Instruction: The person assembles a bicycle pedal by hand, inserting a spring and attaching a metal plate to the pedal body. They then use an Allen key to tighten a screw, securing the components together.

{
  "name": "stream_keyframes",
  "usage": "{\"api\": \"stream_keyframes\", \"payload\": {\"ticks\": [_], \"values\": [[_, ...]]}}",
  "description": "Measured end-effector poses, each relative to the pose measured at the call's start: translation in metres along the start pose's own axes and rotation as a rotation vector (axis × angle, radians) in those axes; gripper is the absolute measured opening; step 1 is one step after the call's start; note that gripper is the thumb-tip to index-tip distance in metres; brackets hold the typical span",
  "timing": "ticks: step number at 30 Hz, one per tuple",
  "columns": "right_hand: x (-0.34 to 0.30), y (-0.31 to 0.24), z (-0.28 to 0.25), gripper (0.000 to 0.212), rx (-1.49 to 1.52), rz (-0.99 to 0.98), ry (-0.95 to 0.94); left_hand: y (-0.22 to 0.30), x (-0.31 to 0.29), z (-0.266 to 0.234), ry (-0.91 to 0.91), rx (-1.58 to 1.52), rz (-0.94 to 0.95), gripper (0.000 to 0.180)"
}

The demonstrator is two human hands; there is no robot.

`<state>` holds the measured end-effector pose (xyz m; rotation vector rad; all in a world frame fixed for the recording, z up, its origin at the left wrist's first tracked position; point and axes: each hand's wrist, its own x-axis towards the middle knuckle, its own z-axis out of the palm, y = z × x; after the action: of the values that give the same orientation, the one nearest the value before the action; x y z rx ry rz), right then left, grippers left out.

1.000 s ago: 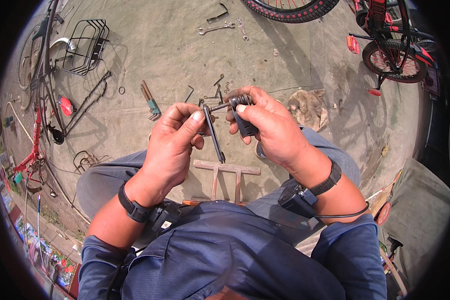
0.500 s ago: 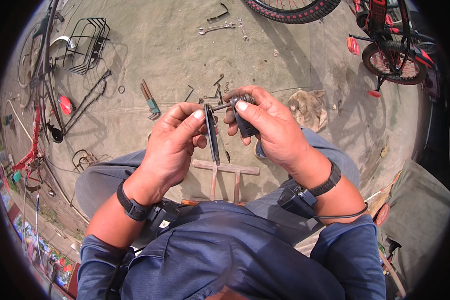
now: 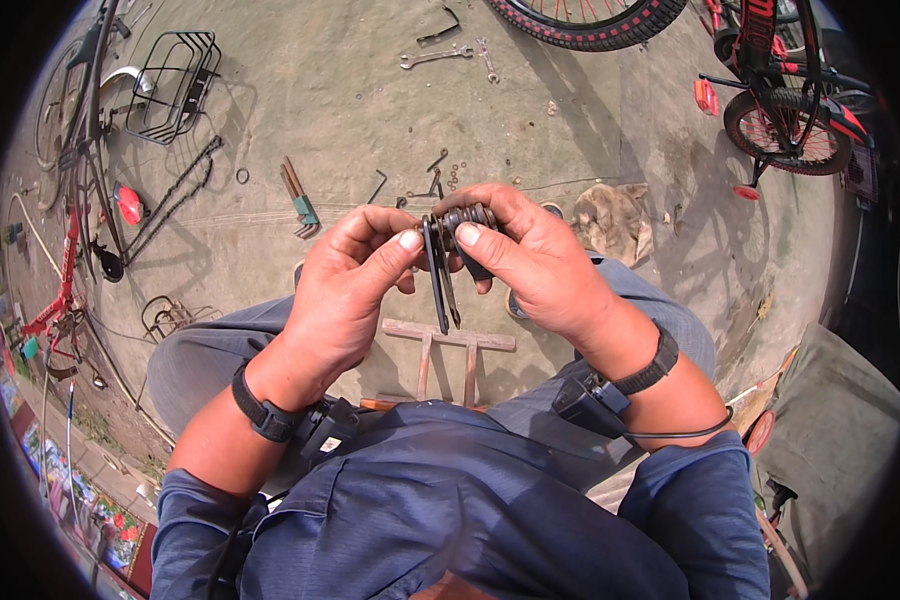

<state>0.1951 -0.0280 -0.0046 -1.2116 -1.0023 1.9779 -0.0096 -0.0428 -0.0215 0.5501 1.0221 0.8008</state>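
Pinched in my left hand [image 3: 345, 270] is a narrow, flat black metal plate [image 3: 435, 280], its long end hanging down. My right hand [image 3: 540, 260] grips a dark coil spring [image 3: 472, 215] and a black bracket [image 3: 477, 268], the thumb pressing on them. Plate and spring meet side by side between my fingertips, above the ground and in front of my lap. A second, pointed dark strip [image 3: 452, 300] hangs just beside the plate. Fingers hide how these parts join.
On the ground ahead lie small bolts and washers [image 3: 436, 175], a folding hex key set [image 3: 302, 205], wrenches [image 3: 437, 57] and a rag [image 3: 613, 222]. Leftward are a chain [image 3: 175, 200] and black wire basket [image 3: 173, 90]. A bicycle [image 3: 770, 75] is at upper right; a wooden frame [image 3: 448, 334] lies between my legs.
My right hand has moved slightly left, bringing the spring and bracket against the plate. The rod visible between them earlier is now covered. The plate has shifted a little right.
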Motion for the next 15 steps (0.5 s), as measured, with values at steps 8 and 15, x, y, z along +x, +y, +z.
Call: {"api": "stream_keyframes", "payload": {"ticks": [8, 15], "values": [[-0.0015, -0.0043, -0.0035, 0.040, -0.051, 0.049, -0.012, 0.0012, -0.0009, -0.0009, 0.014, 0.061, 0.016, 0.020], [-0.0028, -0.0083, -0.0082, 0.051, -0.092, 0.001, -0.063, -0.0003, -0.0005, -0.0017, 0.029, 0.068, 0.020, 0.020]]}}
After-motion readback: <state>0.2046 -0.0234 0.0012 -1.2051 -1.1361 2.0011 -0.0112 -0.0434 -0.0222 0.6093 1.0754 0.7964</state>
